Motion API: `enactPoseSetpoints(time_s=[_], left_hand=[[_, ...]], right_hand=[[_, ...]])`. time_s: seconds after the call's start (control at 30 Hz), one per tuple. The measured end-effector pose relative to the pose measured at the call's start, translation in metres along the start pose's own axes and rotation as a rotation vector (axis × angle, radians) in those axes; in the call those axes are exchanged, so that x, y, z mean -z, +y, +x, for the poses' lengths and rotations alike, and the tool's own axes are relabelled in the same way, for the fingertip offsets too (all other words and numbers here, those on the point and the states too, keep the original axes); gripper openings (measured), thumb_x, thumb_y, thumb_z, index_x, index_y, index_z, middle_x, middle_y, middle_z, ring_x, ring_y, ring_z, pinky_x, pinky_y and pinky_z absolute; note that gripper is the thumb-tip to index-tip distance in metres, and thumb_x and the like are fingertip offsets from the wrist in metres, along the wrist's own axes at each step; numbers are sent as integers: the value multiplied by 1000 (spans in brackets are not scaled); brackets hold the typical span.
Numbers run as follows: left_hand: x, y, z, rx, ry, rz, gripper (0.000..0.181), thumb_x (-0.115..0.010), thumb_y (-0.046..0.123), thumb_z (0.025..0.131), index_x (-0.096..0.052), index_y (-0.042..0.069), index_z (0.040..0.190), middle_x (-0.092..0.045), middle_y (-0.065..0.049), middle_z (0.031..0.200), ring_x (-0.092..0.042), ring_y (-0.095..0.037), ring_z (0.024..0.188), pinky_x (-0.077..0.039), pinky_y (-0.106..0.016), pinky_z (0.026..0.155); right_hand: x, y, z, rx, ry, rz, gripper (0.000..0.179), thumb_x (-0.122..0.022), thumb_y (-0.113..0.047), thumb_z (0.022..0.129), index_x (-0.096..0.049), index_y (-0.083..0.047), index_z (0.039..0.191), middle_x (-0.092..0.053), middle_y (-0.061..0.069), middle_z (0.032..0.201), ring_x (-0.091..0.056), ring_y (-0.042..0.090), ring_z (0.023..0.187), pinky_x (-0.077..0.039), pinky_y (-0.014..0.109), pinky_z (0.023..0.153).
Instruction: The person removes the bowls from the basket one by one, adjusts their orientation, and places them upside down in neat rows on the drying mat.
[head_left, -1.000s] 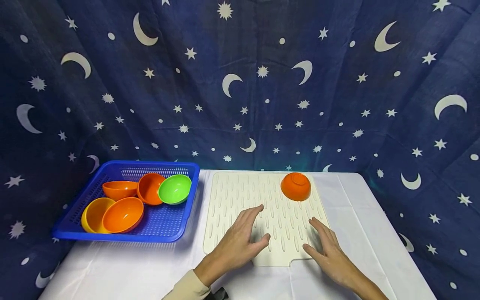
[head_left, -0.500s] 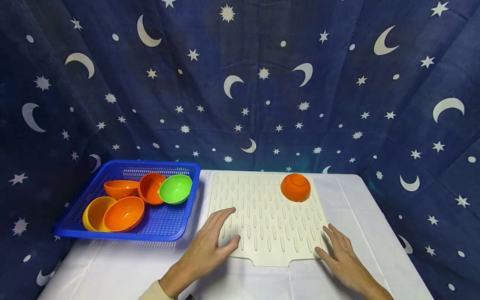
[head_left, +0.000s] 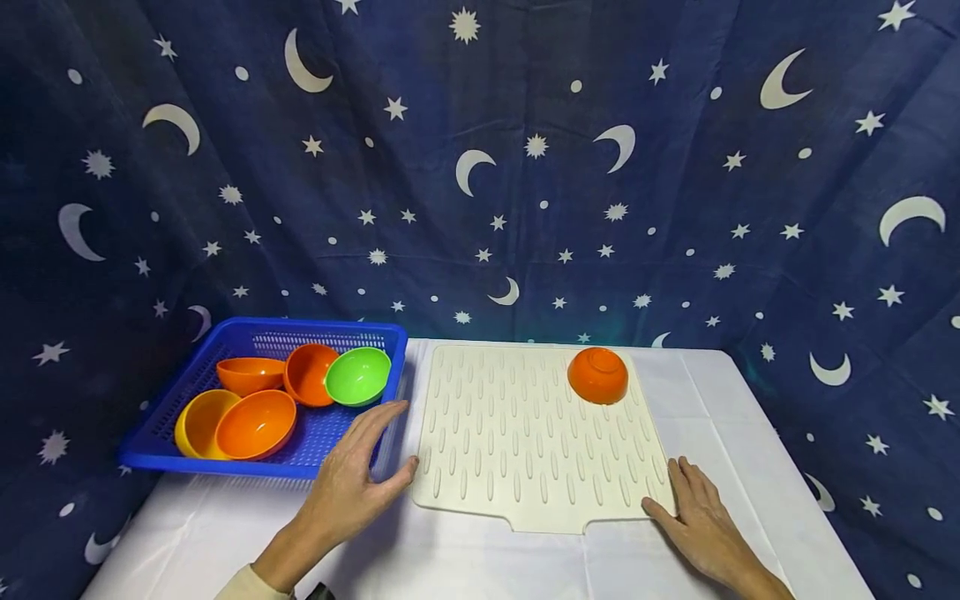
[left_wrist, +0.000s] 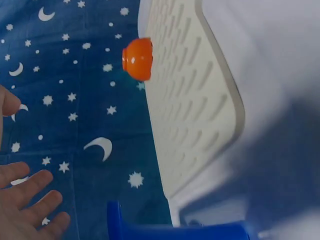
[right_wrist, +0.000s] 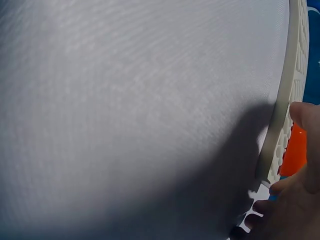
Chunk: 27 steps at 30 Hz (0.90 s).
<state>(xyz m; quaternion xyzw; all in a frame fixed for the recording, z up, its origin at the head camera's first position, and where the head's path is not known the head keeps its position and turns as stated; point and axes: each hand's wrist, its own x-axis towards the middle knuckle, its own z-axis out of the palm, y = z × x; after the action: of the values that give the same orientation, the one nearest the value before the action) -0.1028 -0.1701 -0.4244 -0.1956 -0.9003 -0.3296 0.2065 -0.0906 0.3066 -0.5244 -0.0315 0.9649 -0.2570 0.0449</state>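
Note:
My left hand [head_left: 347, 492] hovers with fingers spread and holds nothing, between the blue basket [head_left: 400, 354] and the white ridged mat [head_left: 517, 467]. In the left wrist view the fingers [left_wrist: 31, 192] are parted, with the basket rim [left_wrist: 175, 233] below. My right hand [head_left: 701, 525] lies at the mat's front right corner, thumb and fingertips right at the edge. From the right wrist view, its thumb [right_wrist: 302, 114] overlaps the mat's edge [right_wrist: 280, 117]. An orange bowl [head_left: 597, 377] stands upside down at the mat's back right.
Inside the basket are a green bowl [head_left: 357, 377], a yellow bowl [head_left: 197, 427] and orange bowls, one of them [head_left: 257, 425] at the front. A white cloth [head_left: 450, 558] covers the table. Behind hangs a dark blue curtain [head_left: 420, 167] with moons and stars.
My left hand has moved left, from over the mat to beside the basket. My right hand has shifted slightly right and down to the mat's corner. Bowls and mat stay put.

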Motion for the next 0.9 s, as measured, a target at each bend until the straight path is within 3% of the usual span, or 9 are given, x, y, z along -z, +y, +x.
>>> enactPoseSetpoints(time_s=[0.3, 0.5, 0.77, 0.9], left_hand=[[20, -19, 0, 3, -2, 80, 72, -83, 28, 81, -54, 10, 145, -55, -9, 143, -51, -29, 130, -42, -58, 103], [35, -36, 1, 58, -66, 49, 72, -83, 26, 84, -50, 16, 147, -52, -10, 144, -49, -32, 131, -40, -64, 102], [54, -51, 5, 136, -165, 87, 73, -78, 37, 89, -45, 15, 150, -46, -17, 148, -44, -41, 134, -35, -73, 100], [61, -61, 3, 117, -161, 137, 74, -79, 38, 88, -45, 12, 149, -47, -17, 147, -45, -41, 132, -37, -71, 100]], right_hand=[[-4, 4, -2, 38, 7, -33, 95, -54, -53, 101, -17, 18, 152, -12, 41, 156, -9, 58, 143, -12, 74, 108], [-4, 6, -4, 8, -26, -43, 101, -54, -59, 99, -12, 16, 154, -7, 39, 159, -1, 56, 146, 2, 71, 112], [-5, 9, -6, 20, -30, -51, 102, -54, -59, 99, -13, 16, 154, -7, 39, 159, 0, 55, 146, 5, 68, 113], [-3, 11, -6, 39, -40, -48, 101, -55, -58, 99, -13, 15, 155, -7, 38, 160, 1, 54, 147, 7, 67, 114]])
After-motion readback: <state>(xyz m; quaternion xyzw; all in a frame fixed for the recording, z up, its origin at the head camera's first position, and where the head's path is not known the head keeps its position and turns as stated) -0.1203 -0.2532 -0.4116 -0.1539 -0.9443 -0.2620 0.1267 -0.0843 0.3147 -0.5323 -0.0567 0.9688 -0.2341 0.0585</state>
